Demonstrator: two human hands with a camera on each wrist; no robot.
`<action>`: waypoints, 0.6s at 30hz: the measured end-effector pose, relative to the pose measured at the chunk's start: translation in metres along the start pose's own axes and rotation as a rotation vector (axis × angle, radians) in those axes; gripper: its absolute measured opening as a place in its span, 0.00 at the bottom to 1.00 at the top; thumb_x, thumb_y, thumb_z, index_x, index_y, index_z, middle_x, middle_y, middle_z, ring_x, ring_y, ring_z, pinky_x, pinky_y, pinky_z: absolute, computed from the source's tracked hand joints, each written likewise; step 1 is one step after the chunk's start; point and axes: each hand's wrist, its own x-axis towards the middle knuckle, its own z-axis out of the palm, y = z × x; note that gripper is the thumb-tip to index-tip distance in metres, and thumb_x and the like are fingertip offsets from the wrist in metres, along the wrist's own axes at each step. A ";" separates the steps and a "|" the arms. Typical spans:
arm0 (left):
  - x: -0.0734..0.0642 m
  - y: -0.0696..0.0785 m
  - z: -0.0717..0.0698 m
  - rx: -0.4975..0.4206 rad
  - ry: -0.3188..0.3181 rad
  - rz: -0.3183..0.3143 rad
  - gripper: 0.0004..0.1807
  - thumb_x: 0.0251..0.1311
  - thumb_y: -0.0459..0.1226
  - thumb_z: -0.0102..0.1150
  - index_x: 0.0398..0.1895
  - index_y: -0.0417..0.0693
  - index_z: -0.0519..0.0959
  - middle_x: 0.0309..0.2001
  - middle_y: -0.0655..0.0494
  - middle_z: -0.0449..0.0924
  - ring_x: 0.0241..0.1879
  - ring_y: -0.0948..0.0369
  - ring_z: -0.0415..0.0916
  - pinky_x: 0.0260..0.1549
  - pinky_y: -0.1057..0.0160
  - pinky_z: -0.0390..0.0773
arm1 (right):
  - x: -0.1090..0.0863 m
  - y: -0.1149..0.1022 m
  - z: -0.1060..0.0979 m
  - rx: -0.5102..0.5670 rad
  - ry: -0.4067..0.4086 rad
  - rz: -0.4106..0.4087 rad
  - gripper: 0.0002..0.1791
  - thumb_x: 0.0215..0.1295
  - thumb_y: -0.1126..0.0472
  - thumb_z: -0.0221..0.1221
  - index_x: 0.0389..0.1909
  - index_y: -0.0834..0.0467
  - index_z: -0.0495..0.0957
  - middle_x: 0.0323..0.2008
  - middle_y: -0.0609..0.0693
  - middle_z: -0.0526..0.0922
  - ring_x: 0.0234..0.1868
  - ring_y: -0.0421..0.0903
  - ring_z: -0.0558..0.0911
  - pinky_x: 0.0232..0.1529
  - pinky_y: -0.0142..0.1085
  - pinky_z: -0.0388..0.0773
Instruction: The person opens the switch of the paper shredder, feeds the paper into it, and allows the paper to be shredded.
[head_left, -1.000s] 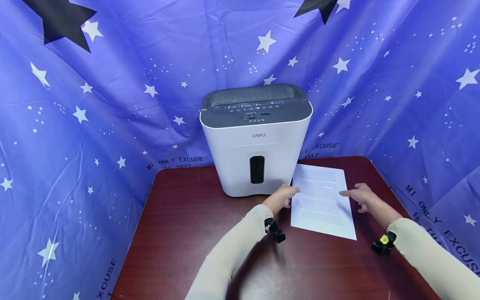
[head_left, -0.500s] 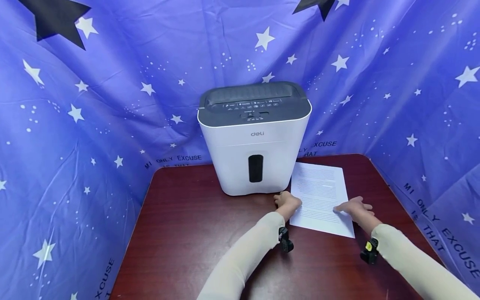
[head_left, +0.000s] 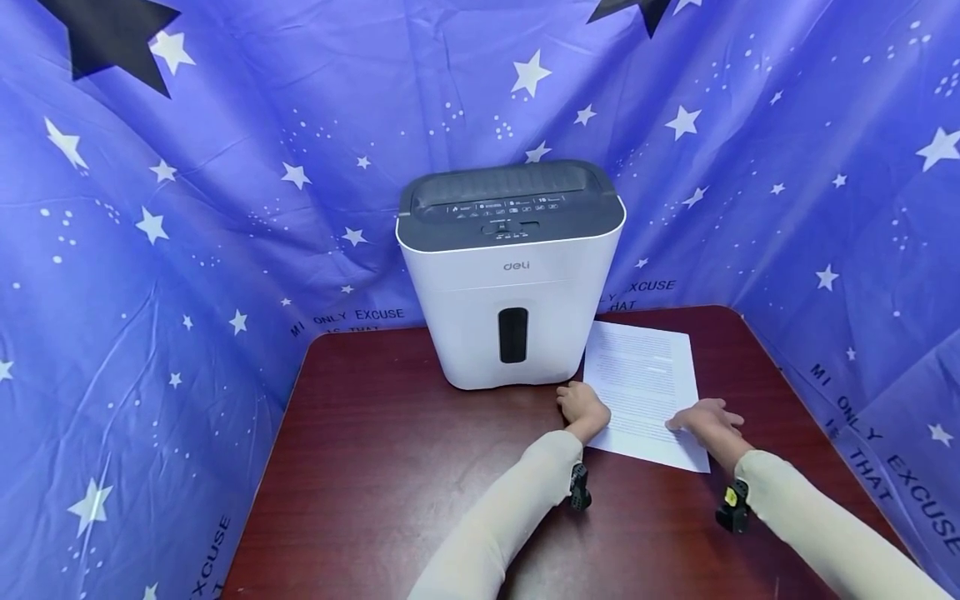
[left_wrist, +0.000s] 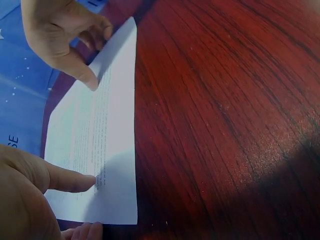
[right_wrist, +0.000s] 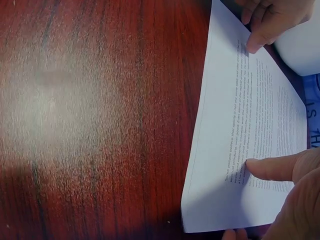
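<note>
A printed sheet of paper (head_left: 637,367) lies on the table to the right of the white shredder (head_left: 465,325). My left hand (head_left: 587,407) holds its left edge, with the thumb on the printed side and fingertips at the edge, as the left wrist view shows. On the opposite edge, my right hand (head_left: 707,421) has its thumb over the print and its fingers just past the side. Lines of text on the sheet show in the right wrist view. Part of the left edge is hidden by my left hand.
The shredder's dark top carries a slot and a slider switch; its front has a black window (head_left: 513,335). Dark red table (head_left: 375,467) spreads below and left. A blue star-patterned curtain (head_left: 300,250) hangs behind and on both sides.
Both hands have moved down along the sheet's sides toward its near end, and my right hand has come further left over the edge. The sheet lies about where it was.
</note>
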 end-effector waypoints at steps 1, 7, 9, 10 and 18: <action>0.000 0.000 0.000 0.000 0.004 0.008 0.07 0.66 0.28 0.51 0.32 0.37 0.79 0.36 0.43 0.77 0.35 0.50 0.77 0.31 0.60 0.83 | 0.000 0.000 0.000 -0.002 0.003 -0.003 0.62 0.56 0.60 0.67 0.72 0.82 0.30 0.69 0.90 0.37 0.71 0.83 0.51 0.76 0.64 0.56; -0.002 -0.001 0.008 0.042 -0.025 0.038 0.04 0.65 0.31 0.57 0.33 0.40 0.78 0.35 0.45 0.78 0.36 0.52 0.78 0.32 0.60 0.84 | 0.000 0.003 -0.001 0.000 0.019 -0.023 0.58 0.56 0.61 0.67 0.70 0.84 0.36 0.66 0.89 0.51 0.70 0.82 0.54 0.74 0.63 0.58; -0.002 -0.001 0.011 0.069 -0.045 0.039 0.04 0.61 0.34 0.63 0.34 0.42 0.78 0.36 0.46 0.79 0.37 0.52 0.78 0.34 0.59 0.84 | -0.001 0.006 -0.001 0.014 0.028 -0.036 0.56 0.55 0.61 0.67 0.68 0.85 0.40 0.65 0.87 0.56 0.68 0.80 0.57 0.73 0.63 0.62; -0.002 -0.001 0.012 0.083 -0.053 0.038 0.05 0.61 0.35 0.64 0.35 0.43 0.78 0.36 0.47 0.79 0.38 0.53 0.78 0.35 0.59 0.84 | -0.001 0.007 -0.001 0.017 0.034 -0.046 0.55 0.55 0.61 0.68 0.68 0.85 0.42 0.64 0.86 0.58 0.67 0.79 0.60 0.72 0.62 0.63; -0.011 0.008 0.003 0.044 0.064 -0.019 0.12 0.70 0.33 0.47 0.30 0.42 0.79 0.36 0.48 0.72 0.36 0.54 0.71 0.32 0.56 0.80 | -0.001 0.016 0.001 0.067 0.088 -0.163 0.36 0.50 0.63 0.70 0.53 0.83 0.68 0.52 0.79 0.75 0.48 0.68 0.76 0.54 0.58 0.76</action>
